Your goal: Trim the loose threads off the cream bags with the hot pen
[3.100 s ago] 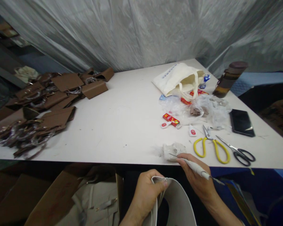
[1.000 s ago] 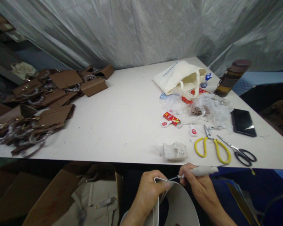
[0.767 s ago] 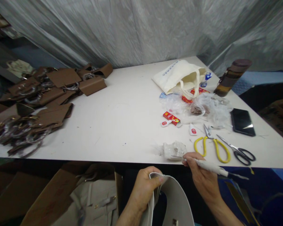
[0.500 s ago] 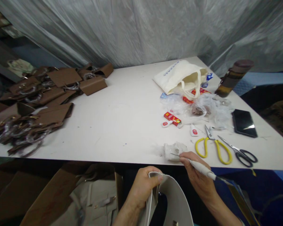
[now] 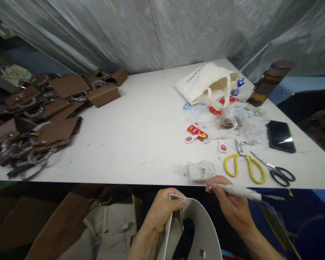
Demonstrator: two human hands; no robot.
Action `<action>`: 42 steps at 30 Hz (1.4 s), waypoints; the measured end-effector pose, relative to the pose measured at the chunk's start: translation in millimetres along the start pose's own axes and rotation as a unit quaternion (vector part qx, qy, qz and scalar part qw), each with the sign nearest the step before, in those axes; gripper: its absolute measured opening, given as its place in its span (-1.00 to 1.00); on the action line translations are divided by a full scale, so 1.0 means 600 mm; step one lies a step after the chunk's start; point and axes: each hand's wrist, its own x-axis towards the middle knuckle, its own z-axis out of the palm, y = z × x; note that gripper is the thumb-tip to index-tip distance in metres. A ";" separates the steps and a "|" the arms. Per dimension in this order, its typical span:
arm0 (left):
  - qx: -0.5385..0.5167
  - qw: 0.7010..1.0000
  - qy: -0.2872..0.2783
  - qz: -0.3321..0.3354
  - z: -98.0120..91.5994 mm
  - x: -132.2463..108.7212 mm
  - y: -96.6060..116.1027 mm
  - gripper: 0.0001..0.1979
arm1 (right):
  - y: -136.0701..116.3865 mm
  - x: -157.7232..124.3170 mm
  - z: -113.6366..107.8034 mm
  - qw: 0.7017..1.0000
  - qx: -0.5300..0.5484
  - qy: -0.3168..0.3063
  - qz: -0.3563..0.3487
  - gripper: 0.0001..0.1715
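Observation:
My left hand [image 5: 165, 208] grips the top edge of an off-white handbag [image 5: 203, 220], thumb on one side of the wall. The bag's mouth gapes towards me, and a small metal fitting shows on its inner wall. My right hand [image 5: 230, 202] is closed round a white pen-like tool [image 5: 241, 192] with a thin point facing left; its tip is hard to make out. Just beyond that tip, a whitish, partly see-through block [image 5: 202, 170] sits at the table's front edge. Yellow-handled scissors [image 5: 243, 162] and black-handled scissors [image 5: 274, 169] lie to the right.
Several brown handbags [image 5: 62, 108] are heaped on the left of the white table [image 5: 135, 130]. A cream tote [image 5: 206, 83], clear plastic bags [image 5: 249, 122], small red box [image 5: 197, 133], phone [image 5: 281, 136] and bottle [image 5: 271, 83] are at right. Below stands a carton [image 5: 62, 216] of beige bags.
My right hand has drawn the tool back from the whitish block and tilted it flatter, its tip now below the block. My left hand still holds the bag in nearly the same place.

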 end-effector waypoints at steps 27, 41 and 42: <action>0.008 1.000 -0.005 0.030 0.007 0.000 -0.016 -0.54 | -0.010 -0.023 0.022 0.990 0.063 -0.083 0.098 -0.55; -0.072 0.997 -0.021 0.022 0.000 0.007 -0.027 -0.52 | -0.015 -0.027 -0.010 0.910 -0.181 -0.263 -0.266 -0.88; -0.077 0.997 -0.023 0.020 0.001 0.007 -0.027 -0.52 | -0.017 -0.027 -0.012 0.903 -0.189 -0.271 -0.274 -0.86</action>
